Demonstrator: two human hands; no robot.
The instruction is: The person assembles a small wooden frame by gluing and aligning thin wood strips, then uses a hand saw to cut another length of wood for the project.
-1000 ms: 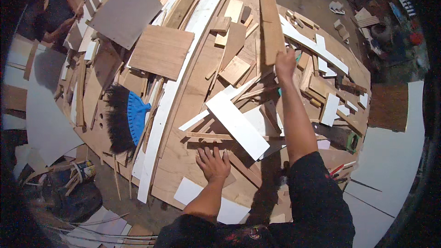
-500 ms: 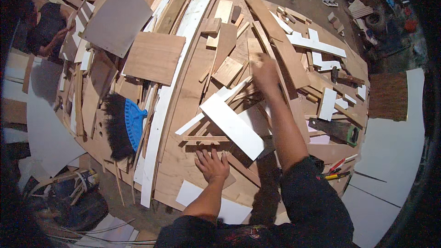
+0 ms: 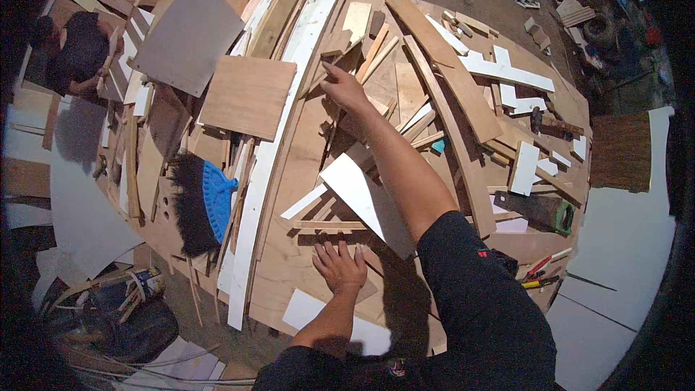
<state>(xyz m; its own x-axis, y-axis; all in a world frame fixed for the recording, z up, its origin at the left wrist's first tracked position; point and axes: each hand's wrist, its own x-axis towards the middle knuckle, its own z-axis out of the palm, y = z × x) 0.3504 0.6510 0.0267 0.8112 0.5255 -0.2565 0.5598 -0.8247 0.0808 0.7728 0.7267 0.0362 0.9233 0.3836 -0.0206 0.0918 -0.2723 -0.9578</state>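
A wood scrap (image 3: 335,45) near the far middle of the tabletop (image 3: 289,275) is touched by the right hand (image 3: 344,88), whose fingers are loosely bent over it; whether it is pinched cannot be told; the arm is stretched across a white board (image 3: 365,203). The left hand (image 3: 339,266) is pressed flat, fingers spread, on the near plywood; a thin stick (image 3: 318,225) lies just beyond it. A long white strip (image 3: 279,137) curves past on the left; a blue brush (image 3: 203,203) lies beside it; a square panel (image 3: 247,96) sits farther off.
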